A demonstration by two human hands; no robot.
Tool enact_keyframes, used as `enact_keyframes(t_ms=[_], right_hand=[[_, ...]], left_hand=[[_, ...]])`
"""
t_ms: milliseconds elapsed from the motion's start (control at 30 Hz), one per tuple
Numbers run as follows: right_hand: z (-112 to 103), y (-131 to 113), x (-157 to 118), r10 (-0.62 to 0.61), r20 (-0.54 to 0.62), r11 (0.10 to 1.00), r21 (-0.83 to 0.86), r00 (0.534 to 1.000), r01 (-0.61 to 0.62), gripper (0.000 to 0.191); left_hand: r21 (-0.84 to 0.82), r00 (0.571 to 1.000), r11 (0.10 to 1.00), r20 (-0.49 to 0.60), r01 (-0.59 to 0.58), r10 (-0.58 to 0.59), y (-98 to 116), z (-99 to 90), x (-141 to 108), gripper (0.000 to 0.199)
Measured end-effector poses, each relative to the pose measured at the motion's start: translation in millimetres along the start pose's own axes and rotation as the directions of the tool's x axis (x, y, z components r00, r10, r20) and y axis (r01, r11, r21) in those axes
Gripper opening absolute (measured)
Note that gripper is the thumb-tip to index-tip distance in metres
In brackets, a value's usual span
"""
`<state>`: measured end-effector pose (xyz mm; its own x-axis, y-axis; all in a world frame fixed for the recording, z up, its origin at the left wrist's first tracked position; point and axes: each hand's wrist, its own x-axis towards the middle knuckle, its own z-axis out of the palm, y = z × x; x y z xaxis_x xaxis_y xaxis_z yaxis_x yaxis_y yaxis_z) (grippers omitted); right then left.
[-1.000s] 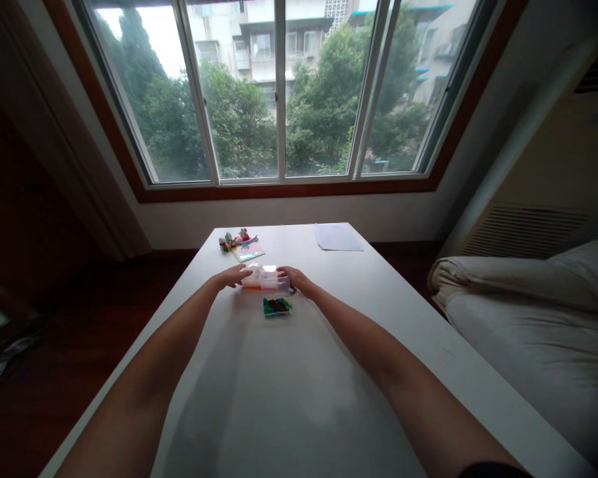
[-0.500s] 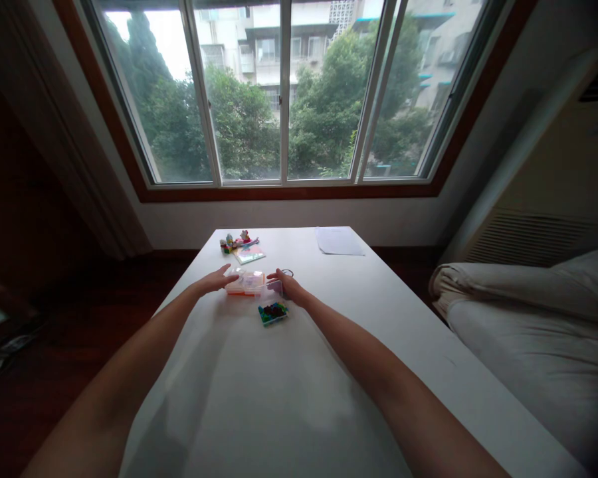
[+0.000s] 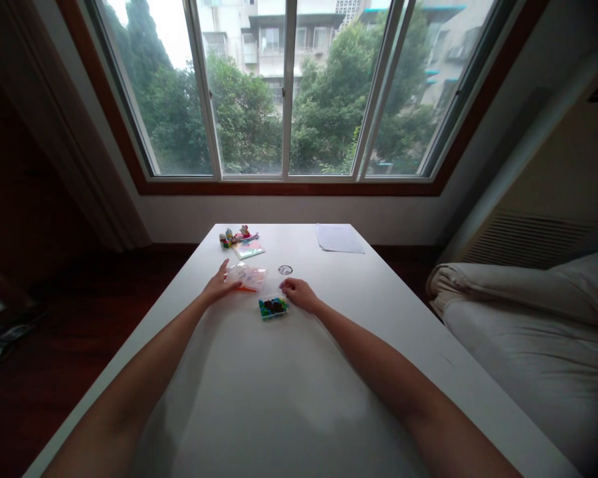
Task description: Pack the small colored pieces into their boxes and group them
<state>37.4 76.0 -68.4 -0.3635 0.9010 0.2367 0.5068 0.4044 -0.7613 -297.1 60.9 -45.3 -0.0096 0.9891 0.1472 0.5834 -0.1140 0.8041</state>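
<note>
A clear plastic box with something orange at its base stands on the white table. My left hand is at its left side, thumb and fingers spread around the corner and touching it. Right of the box, my right hand rests low over the table with its fingers curled together; whatever they hold, if anything, is too small to name. Just in front of the hands lies a small tray of green, blue, yellow and dark brown pieces. A round dark-rimmed item lies behind my right hand.
Small colourful figures stand at the table's back left, beside a flat pastel card or booklet. White paper sheets lie at the back right. A couch with light covers is right of the table.
My right hand has drawn back from the box, slightly right and nearer, and its fingers have closed. The clear flap beside it has moved left, uncovering the round item. My left hand remains at the box.
</note>
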Motion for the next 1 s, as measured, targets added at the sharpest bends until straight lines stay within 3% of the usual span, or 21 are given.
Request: enact_keyframes(t_ms=[167,300,400,500,800,1000], right_hand=[[-16.0,14.1,1.3,0.084,-0.184,0.995,-0.040,0.979,-0.093,0.015],[-26.1,25.2,7.4,0.252,-0.267,0.967,0.114,0.930,-0.229,0.015],[-20.5,25.3,15.4,0.362,-0.209,0.907,0.303,0.908,-0.292,0.015],[-9.3,18.4,24.3,0.388,-0.143,0.872,0.376,0.911,-0.313,0.010],[1.1,6.4,42.0,0.388,-0.057,0.873,0.341,0.920,-0.348,0.021],[14.4,-6.9,50.4,0.355,-0.006,0.915,0.207,0.935,-0.346,0.023]], left_hand=[[-0.121,0.996,0.991,-0.061,0.062,-0.070,-5.3,11.3,-5.9,0.116],[-0.116,0.991,0.993,-0.125,0.029,-0.044,-9.0,20.7,-10.4,0.116],[-0.045,0.987,0.999,-0.156,0.022,-0.028,-9.6,24.7,-12.7,0.116],[0.023,0.985,0.999,-0.171,0.039,-0.035,-8.2,25.4,-14.0,0.117],[0.050,0.993,0.998,-0.115,0.035,-0.029,-10.4,17.9,-14.6,0.116],[0.005,0.991,0.998,-0.119,0.057,-0.056,-16.0,5.5,-19.6,0.112]])
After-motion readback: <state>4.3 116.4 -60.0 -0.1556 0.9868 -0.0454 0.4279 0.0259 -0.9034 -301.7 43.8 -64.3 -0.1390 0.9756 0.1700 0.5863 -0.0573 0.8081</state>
